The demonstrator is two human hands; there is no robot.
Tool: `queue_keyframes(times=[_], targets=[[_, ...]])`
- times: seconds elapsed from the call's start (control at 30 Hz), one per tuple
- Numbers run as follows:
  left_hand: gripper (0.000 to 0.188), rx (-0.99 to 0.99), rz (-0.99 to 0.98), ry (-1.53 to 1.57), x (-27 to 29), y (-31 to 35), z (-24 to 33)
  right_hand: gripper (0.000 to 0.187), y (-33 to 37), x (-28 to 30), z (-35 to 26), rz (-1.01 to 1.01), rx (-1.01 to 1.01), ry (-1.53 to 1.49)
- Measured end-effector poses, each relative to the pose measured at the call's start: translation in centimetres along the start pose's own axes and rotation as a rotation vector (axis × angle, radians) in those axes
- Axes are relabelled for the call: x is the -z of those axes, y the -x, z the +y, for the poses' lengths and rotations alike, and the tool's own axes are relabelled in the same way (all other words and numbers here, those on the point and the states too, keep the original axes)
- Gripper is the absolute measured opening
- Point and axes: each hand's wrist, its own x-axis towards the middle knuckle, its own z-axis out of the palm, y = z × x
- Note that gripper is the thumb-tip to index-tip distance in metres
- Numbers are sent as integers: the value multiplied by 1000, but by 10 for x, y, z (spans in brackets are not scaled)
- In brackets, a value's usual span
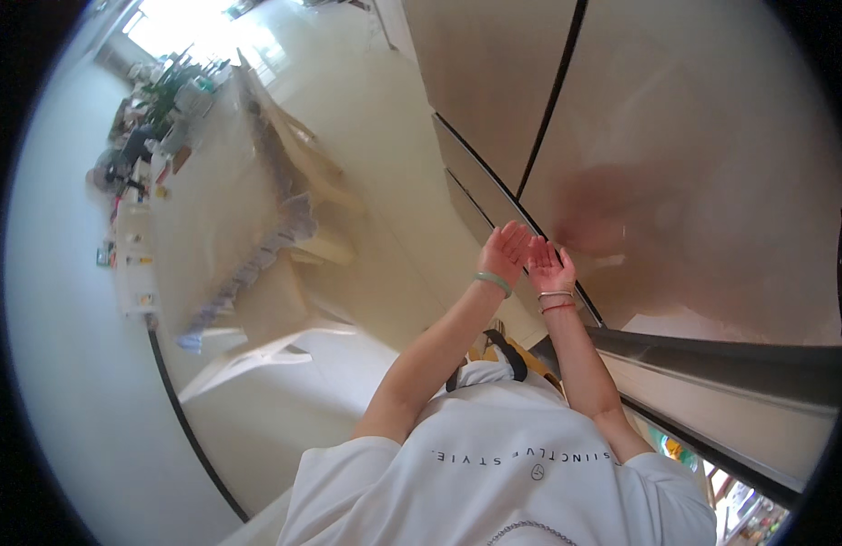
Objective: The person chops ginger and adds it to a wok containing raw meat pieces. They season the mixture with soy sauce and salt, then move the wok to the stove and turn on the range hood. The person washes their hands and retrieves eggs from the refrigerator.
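My left hand (506, 251) is held out in front of me, palm up with the fingers stretched, and nothing lies in it. A pale green bangle (494, 284) circles that wrist. Close beside it, my right hand (551, 265) is also palm up with straight fingers and holds nothing. A silver-coloured bangle (556, 294) and a thin red band (558, 307) are on the right wrist. Both hands are nearest to a tall, glossy beige-brown set of doors (676, 164) with dark seams, like a refrigerator. Whether the fingertips touch it I cannot tell.
To the left stands a table (212, 200) under a cover with a ruffled edge. Green plants (166, 98) and small items crowd its wall side. A white plastic seat (257, 357) is by its near end. Colourful goods (676, 450) show at lower right, beyond a pale panel (712, 409).
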Motion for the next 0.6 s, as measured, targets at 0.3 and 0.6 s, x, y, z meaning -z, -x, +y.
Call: queue_keyframes(times=[0.3,0.6], targets=[[48,235,-68,-183,-10,-56,53,21,-43,-24,44,66,281,-198],[53,436,-133,-337,3,-60,85,14,-58,-27,55,15,477,-344]])
